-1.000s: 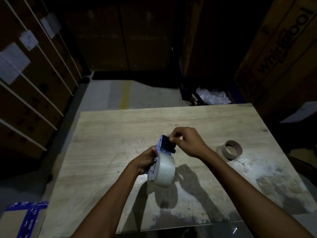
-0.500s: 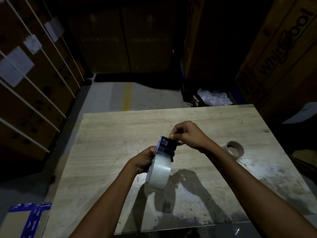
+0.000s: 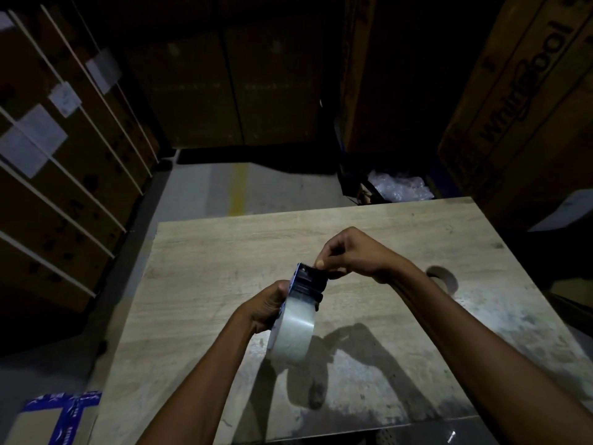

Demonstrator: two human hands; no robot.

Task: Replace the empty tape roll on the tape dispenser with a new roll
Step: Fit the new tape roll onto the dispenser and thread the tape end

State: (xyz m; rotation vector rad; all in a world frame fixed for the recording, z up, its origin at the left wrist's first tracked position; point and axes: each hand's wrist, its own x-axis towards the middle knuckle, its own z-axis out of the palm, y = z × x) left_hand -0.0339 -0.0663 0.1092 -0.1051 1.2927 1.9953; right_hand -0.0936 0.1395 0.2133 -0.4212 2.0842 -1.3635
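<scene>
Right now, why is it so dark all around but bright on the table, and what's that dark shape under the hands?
In the head view, light falls mostly on the table; the stacked boxes behind are dim. The dark shape is the shadow of the arms and tape roll. Straight edges bend near the corners from the wide lens.

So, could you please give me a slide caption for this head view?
Left hand holds the tape dispenser with its new roll; right hand pinches at the blade end.
</scene>
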